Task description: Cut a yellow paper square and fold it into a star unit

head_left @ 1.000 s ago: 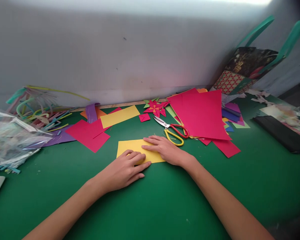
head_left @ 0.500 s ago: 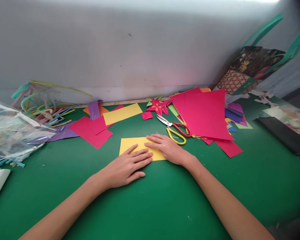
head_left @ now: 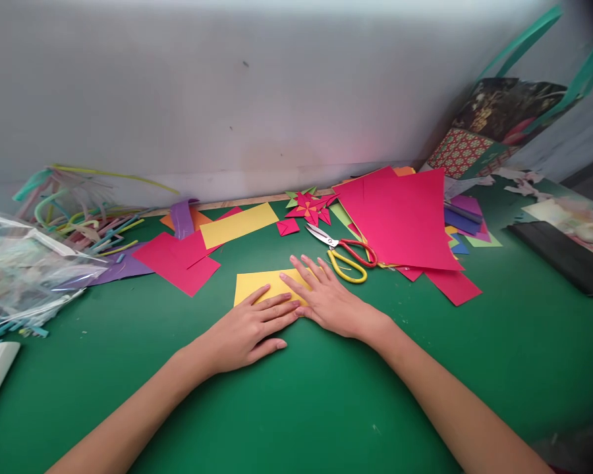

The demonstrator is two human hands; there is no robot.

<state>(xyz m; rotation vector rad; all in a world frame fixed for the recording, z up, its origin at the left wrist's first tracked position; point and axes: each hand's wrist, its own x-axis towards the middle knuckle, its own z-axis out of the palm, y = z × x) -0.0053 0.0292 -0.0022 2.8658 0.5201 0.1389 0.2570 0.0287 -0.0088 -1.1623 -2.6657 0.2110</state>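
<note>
On the bench (head_left: 277, 421), a smooth green surface, we see a yellow sheet (head_left: 250, 284) of flat, matte paper with straight edges, lying between us and the scissors (head_left: 331, 243). Our left hand (head_left: 247, 332) lies open and flattened, fingers a little apart across the sheet's near edge, thumb out to the side beyond the paper. Our right hand (head_left: 335, 303) is open with its fingers spread wider over the sheet's right part, hiding that end; its thumb meets the left fingertips. Neither has anything gripped, and we cannot tell how firmly the right fingers press.

The scissors have bare metal blades, parted, and two looped handles, one red and one yellow. Just behind them we find one small folded red square (head_left: 287, 227) and one pointed red star (head_left: 307, 209), with light green points showing behind it.

To the left we have one yellow strip (head_left: 240, 225), long and straight-sided, overlapping angular red paper (head_left: 178, 260); one curling purple strip (head_left: 182, 218) is near it. To the right is a red stack (head_left: 400, 220), its top sheet broad and smooth; we cannot count its layers.

At far left sit one clear, crinkled plastic bag (head_left: 24, 263) and a tangle of fuzzy stems (head_left: 89, 227), too many to count. At far right we see one long black case (head_left: 558, 257) and one patterned tote (head_left: 474, 148) with two teal handles.
</note>
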